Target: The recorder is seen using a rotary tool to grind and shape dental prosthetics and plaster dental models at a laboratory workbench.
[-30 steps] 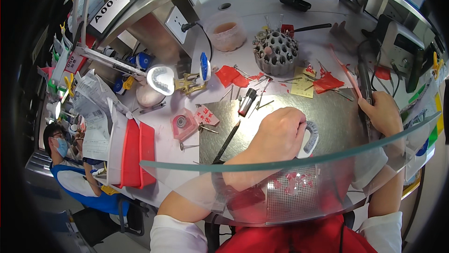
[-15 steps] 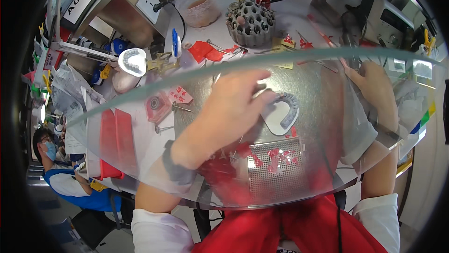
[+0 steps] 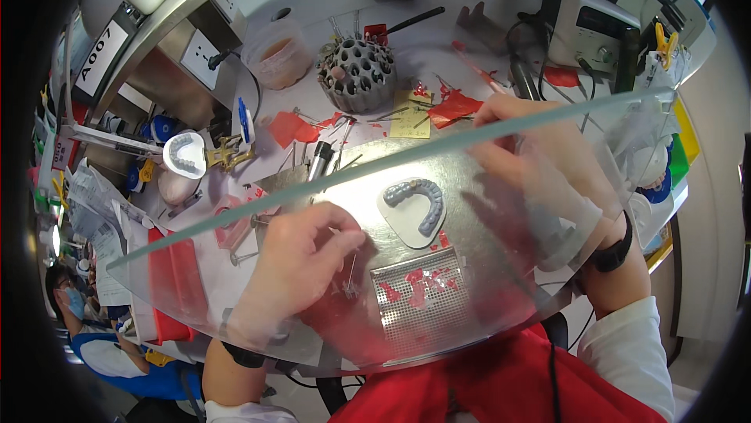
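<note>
A dental model (image 3: 404,224) lies on the metal work plate (image 3: 501,212), its white base carrying a horseshoe of blue-grey teeth. Left of it is my left hand (image 3: 301,259), thumb and fingers closed together. A thin metal piece (image 3: 351,273) shows just below those fingertips; whether they hold it is unclear. My right hand (image 3: 547,153) is above the plate's far right, fingers curled, with a bit of red between them that I cannot make out. Close to it are a red wax sheet (image 3: 455,108) and a pink-handled tool (image 3: 473,64).
A transparent shield (image 3: 368,169) slants between my eyes and the bench. Red scraps lie on the perforated metal grate (image 3: 422,329). Farther back stand a round tool holder (image 3: 356,82), a plastic tub (image 3: 275,59) and a grey control box (image 3: 591,32). Another white dental model (image 3: 185,154) is at left.
My left hand has drawn back leftward from beside the dental model. My right hand has come leftward, with its fingers now curled over the plate's far right. The view has shifted and tilted.
</note>
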### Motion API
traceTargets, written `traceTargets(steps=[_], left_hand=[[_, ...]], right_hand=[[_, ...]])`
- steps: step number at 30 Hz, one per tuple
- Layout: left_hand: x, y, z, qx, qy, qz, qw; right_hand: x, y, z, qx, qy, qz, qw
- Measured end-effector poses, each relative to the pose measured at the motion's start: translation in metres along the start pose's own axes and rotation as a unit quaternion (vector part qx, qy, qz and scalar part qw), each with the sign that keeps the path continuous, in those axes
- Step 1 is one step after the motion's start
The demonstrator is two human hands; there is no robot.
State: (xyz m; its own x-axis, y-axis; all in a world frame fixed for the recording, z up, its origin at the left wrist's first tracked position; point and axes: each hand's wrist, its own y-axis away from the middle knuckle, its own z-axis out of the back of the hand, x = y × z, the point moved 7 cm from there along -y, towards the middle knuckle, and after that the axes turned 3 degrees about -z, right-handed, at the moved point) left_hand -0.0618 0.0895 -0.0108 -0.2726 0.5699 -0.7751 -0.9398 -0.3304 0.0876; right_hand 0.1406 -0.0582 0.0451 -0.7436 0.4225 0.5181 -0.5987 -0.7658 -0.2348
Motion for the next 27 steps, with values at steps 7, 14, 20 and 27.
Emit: traceTargets(steps=[7, 14, 20, 27], left_hand=[[-0.024, -0.050, -0.005, -0.103, 0.346, -0.006, 0.933], [-0.013, -0.060, -0.023, -0.050, 0.473, 0.051, 0.878], [-0.008, -0.060, -0.024, -0.042, 0.489, 0.020, 0.871], [-0.019, -0.057, -0.018, -0.071, 0.350, -0.034, 0.934]], right_hand=[[0.020, -0.002, -0.063, 0.205, -0.414, -0.027, 0.886], [0.012, 0.003, -0.070, 0.285, -0.485, -0.109, 0.820], [0.007, -0.001, -0.068, 0.260, -0.500, -0.116, 0.818], [0.004, 0.003, -0.074, 0.276, -0.488, -0.144, 0.815]])
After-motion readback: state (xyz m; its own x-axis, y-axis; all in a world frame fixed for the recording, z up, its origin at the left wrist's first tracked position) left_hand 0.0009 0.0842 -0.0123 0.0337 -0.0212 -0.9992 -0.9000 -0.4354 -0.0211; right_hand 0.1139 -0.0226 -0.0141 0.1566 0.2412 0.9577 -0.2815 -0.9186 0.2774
